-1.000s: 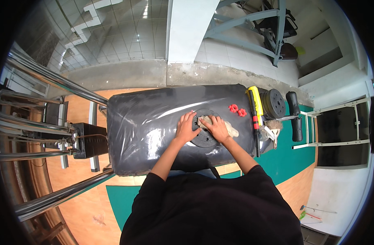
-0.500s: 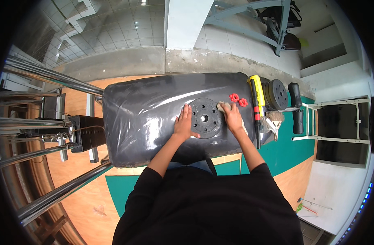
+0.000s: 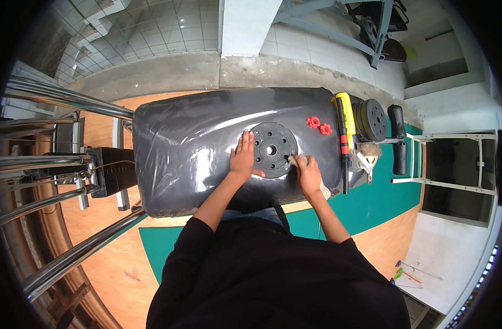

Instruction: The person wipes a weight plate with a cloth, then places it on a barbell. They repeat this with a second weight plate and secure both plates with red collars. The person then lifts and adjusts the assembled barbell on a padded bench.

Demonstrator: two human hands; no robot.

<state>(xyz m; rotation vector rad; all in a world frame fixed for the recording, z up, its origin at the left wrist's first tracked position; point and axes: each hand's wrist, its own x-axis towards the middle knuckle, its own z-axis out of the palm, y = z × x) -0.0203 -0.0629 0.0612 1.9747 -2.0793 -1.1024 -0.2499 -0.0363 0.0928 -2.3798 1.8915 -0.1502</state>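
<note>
A round black weight plate (image 3: 279,136) with a centre hole and a ring of smaller holes lies flat on a black plastic-covered bench (image 3: 177,137). Against its left edge rests my left hand (image 3: 243,158), fingers stretched out and pointing away from me. My right hand (image 3: 308,174) grips a pale cloth (image 3: 326,190), pressing part of it to the plate's lower right edge. Part of the cloth is hidden under the fingers. Beyond that hand, two red star-shaped collar nuts (image 3: 319,126) lie on the bench.
At the bench's right end are a yellow-and-black bar-like tool (image 3: 344,126), stacked weight plates (image 3: 372,120), a brush (image 3: 368,159) and black foam rollers (image 3: 398,123). Chrome rails (image 3: 70,101) and a black weight stack (image 3: 113,171) stand on the left. Green matting (image 3: 399,194) covers part of the floor.
My right hand and the cloth have moved toward me, from the plate's upper right edge to its lower right edge. My left hand stays at the plate's left side.
</note>
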